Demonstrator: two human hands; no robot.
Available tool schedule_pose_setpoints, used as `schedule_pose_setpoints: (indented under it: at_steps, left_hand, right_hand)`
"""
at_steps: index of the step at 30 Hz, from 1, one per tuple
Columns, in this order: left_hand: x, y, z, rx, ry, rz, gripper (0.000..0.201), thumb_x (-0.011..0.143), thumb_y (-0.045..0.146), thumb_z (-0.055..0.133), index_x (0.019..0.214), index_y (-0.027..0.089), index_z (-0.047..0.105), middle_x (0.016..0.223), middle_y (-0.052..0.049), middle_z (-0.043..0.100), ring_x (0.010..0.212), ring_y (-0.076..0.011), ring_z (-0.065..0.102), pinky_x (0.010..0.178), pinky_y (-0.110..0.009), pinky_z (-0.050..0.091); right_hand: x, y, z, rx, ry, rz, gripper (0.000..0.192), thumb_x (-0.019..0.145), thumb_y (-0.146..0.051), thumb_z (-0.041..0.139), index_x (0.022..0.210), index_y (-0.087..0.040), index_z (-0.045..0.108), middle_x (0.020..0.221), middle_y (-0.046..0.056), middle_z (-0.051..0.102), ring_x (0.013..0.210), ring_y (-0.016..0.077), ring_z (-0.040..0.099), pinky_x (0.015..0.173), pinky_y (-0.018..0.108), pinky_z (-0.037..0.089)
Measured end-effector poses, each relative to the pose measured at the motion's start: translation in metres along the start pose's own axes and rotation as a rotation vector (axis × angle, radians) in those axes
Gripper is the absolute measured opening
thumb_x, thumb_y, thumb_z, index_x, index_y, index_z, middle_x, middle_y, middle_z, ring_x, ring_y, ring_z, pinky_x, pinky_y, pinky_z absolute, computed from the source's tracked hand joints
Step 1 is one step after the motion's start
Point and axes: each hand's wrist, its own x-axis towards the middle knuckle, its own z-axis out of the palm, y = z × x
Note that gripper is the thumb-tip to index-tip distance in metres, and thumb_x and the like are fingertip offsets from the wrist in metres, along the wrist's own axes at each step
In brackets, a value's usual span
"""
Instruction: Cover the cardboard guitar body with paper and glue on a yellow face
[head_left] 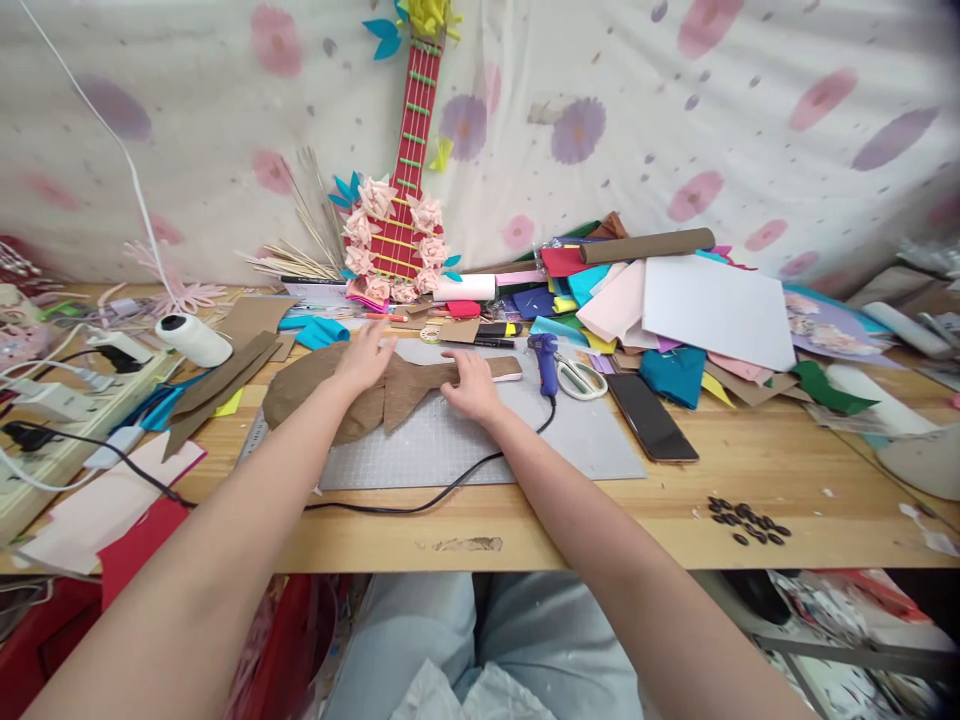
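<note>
A brown cardboard cut-out (300,390) shaped like a guitar body and neck lies on a grey cutting mat (480,440). My left hand (365,358) presses flat on the cut-out's rounded body. My right hand (471,385) rests on the narrow neck part, fingers spread on the card. Neither hand grips anything. A blue glue gun (546,360) lies just right of my right hand, its black cord running across the mat.
Scissors (579,378) and a black phone (649,416) lie right of the mat. A pile of coloured paper sheets (712,310) fills the back right. A red paper guitar (401,200) leans on the wall. A thread spool (193,340), power strip (67,420) and dark seeds (746,520) are nearby.
</note>
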Motion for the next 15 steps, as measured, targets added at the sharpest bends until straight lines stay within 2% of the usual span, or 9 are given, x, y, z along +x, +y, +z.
schedule_pose_setpoints:
  at_steps: [2,4,6,9,12,15]
  left_hand:
    - [0.001,-0.006,-0.004,-0.127,0.218,-0.094,0.039,0.084,0.028,0.04,0.119,0.017,0.052,0.119,-0.011,0.057,0.111,-0.019,0.053,0.094,-0.032,0.042]
    - [0.0,-0.011,-0.009,-0.264,0.317,-0.196,0.031,0.08,0.024,0.046,0.107,0.016,0.059,0.102,-0.009,0.064,0.092,-0.0172,0.061,0.084,-0.03,0.047]
    - [-0.002,-0.014,-0.014,-0.397,0.306,-0.262,0.026,0.077,0.026,0.052,0.098,0.016,0.063,0.089,-0.006,0.067,0.073,-0.0153,0.064,0.073,-0.028,0.051]
    - [-0.006,-0.016,-0.024,-0.467,0.272,-0.307,0.023,0.071,0.03,0.06,0.09,0.018,0.067,0.081,-0.003,0.069,0.058,-0.0135,0.061,0.059,-0.027,0.05]
    - [-0.009,-0.012,-0.036,-0.418,0.275,-0.301,0.025,0.068,0.035,0.064,0.088,0.021,0.07,0.076,-0.001,0.069,0.054,-0.0133,0.058,0.058,-0.027,0.048]
    - [-0.016,0.004,-0.052,-0.358,0.334,-0.24,0.027,0.072,0.04,0.061,0.09,0.022,0.07,0.076,-0.001,0.069,0.058,-0.0145,0.06,0.061,-0.027,0.047]
  right_hand:
    - [0.005,0.009,-0.007,-0.083,-0.118,-0.093,0.056,0.07,-0.024,0.058,0.123,-0.015,0.047,0.125,0.012,0.052,0.118,0.0265,0.043,0.1,0.041,0.029]
    - [0.011,0.018,-0.012,-0.16,-0.221,-0.149,0.066,0.068,-0.032,0.065,0.128,-0.014,0.044,0.13,0.015,0.048,0.122,0.0292,0.04,0.102,0.043,0.026]
    - [0.016,0.023,-0.014,-0.21,-0.289,-0.159,0.07,0.068,-0.036,0.068,0.129,-0.012,0.043,0.13,0.017,0.048,0.121,0.0303,0.041,0.102,0.045,0.025]
    - [0.02,0.024,-0.012,-0.205,-0.324,-0.141,0.062,0.073,-0.032,0.066,0.128,-0.012,0.044,0.124,0.018,0.054,0.115,0.0278,0.048,0.097,0.042,0.032]
    - [0.019,0.02,-0.012,-0.137,-0.299,-0.158,0.056,0.074,-0.032,0.065,0.125,-0.016,0.047,0.119,0.015,0.057,0.11,0.0255,0.052,0.091,0.038,0.037]
    - [0.018,0.011,-0.019,-0.055,-0.278,-0.114,0.053,0.076,-0.037,0.062,0.124,-0.02,0.048,0.11,0.011,0.062,0.101,0.0246,0.056,0.082,0.035,0.041]
